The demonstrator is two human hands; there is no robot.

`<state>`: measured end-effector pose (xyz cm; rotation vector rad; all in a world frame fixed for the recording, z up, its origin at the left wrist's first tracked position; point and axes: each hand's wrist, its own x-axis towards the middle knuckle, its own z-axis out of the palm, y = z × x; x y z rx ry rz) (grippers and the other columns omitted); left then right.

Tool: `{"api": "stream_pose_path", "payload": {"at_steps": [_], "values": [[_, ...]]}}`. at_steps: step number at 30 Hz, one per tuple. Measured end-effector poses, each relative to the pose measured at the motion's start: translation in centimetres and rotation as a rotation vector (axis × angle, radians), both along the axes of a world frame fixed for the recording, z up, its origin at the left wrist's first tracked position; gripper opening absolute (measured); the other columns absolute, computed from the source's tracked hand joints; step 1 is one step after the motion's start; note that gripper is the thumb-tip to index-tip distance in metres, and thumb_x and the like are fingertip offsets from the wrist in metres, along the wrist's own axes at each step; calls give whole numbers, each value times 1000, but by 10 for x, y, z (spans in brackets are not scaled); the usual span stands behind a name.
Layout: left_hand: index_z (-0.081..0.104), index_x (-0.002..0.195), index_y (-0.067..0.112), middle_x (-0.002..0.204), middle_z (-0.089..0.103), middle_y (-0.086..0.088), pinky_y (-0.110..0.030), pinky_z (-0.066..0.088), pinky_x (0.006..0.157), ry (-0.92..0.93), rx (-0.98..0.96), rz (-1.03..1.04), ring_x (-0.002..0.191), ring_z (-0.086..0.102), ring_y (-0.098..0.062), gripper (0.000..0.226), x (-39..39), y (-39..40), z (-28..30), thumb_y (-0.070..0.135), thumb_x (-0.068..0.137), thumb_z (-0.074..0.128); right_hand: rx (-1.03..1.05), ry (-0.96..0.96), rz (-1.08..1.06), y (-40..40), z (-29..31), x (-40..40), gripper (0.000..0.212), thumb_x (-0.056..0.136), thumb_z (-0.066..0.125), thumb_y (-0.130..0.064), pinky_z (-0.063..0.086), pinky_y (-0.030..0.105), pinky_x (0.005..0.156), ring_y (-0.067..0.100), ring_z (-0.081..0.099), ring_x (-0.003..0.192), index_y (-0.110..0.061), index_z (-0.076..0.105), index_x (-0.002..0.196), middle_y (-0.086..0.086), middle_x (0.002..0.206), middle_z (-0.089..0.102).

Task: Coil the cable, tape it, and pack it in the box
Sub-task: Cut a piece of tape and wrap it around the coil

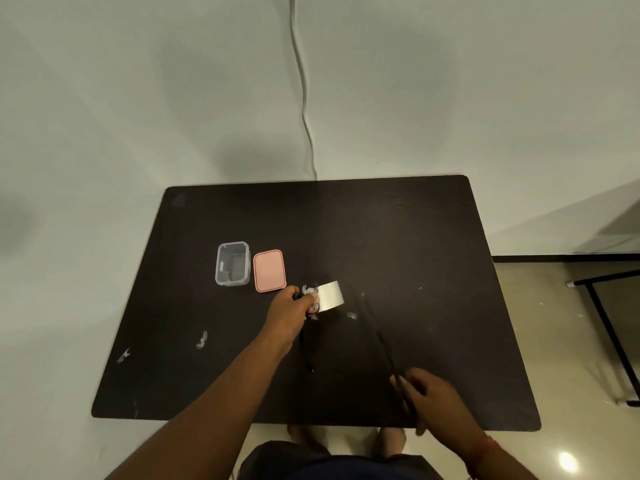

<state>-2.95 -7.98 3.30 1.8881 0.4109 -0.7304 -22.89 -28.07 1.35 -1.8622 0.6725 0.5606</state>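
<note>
On table (433, 237): left hand (289, 306) grips tape roll (329, 296); right hand (429, 393) pinches cable (381, 341).

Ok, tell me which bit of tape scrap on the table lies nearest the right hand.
The small scrap just right of the tape roll; the other two lie far left of the right hand.

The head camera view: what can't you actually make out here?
- Head view: how much cable is coiled; the left hand covers the bundle.
- Where the dark cable runs across the dark table; too little contrast.
- What the right hand grips besides cable; blurred.
- Contents of the clear box; too small. The pink lid lies beside it.
- Tape roll: its end is hidden.
</note>
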Motion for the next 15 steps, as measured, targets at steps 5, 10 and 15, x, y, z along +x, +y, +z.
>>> {"api": "stream_pose_path", "payload": {"at_steps": [5,10,15], "values": [[65,101,11,101,68,-11,-33,53,79,-30,20,-51,87,63,-18,12,-5,5,-4,19,95,60,-510,-34,40,-39,-39,42,34,92,47,-52,58,43,73,18,65,73,-21,59,94,2,82,66],[64,94,12,91,65,-9,-32,51,74,-24,47,-102,81,60,-16,8,-11,6,-7,18,95,60,-709,29,44,-51,-56,88,45,91,47,-54,51,36,73,31,66,90,-14,57,107,12,99,68],[64,95,13,90,64,-8,-29,45,70,-32,42,-119,81,60,-16,6,-16,7,-7,18,94,61,-728,43,1,-45,-67,103,45,90,51,-51,49,38,76,34,64,98,-12,55,112,14,110,64]]}}
